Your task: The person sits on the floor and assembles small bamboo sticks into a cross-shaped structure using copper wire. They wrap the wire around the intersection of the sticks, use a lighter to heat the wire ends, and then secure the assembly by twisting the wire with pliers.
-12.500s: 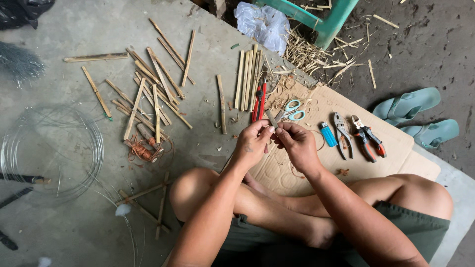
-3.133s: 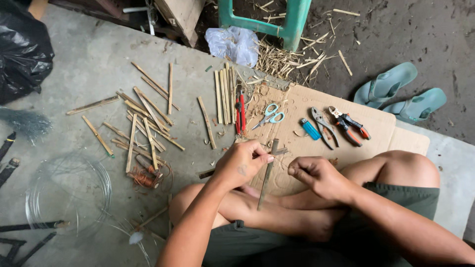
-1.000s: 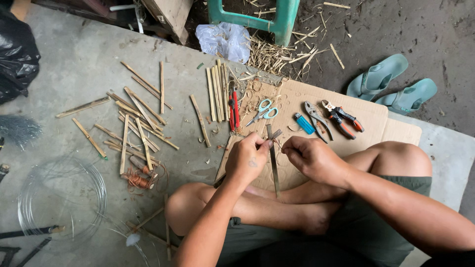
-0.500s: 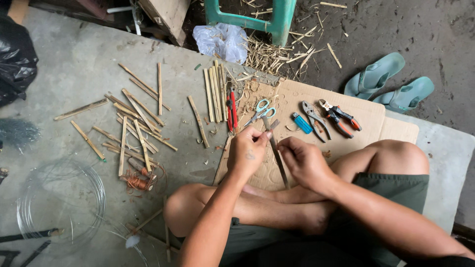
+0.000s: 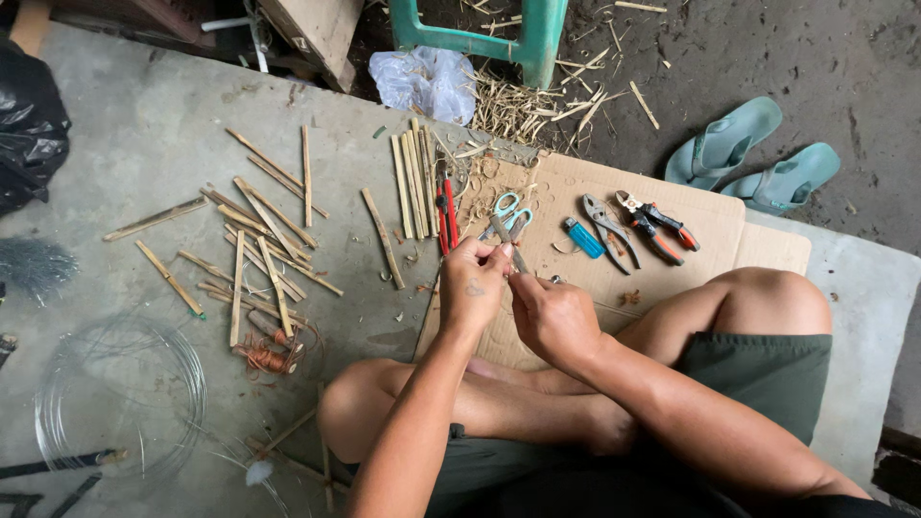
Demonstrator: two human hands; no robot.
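- Bamboo stick (image 5: 511, 251), thin and short, sits at the middle of the frame, pinched between the fingertips of both hands just above the cardboard sheet (image 5: 715, 230).
- Left hand (image 5: 472, 286) is closed on the stick, thumb and forefinger gripping its upper end.
- Right hand (image 5: 554, 317) is also closed on it from the lower right, touching the left hand; how much of the stick lies hidden under the fingers cannot be told.
- Just above the hands on the cardboard lie blue-handled scissors (image 5: 506, 213); to their right a blue lighter (image 5: 582, 237), grey pliers (image 5: 606, 226) and red-and-black pliers (image 5: 657, 223).
- Red-handled tool (image 5: 446, 211) lies at the cardboard's left edge, beside a neat row of bamboo sticks (image 5: 414, 182).
- Loose bamboo pieces (image 5: 259, 240) lie scattered on the concrete at centre left, with a small coil of copper-coloured wire (image 5: 269, 359) below them.
- A coil of clear wire (image 5: 120, 398) lies at lower left.
- Green stool legs (image 5: 480, 34) and a crumpled plastic bag (image 5: 427, 82) are at the top; a pair of pale green sandals (image 5: 753, 163) at upper right.
- The person sits cross-legged in dark green shorts.
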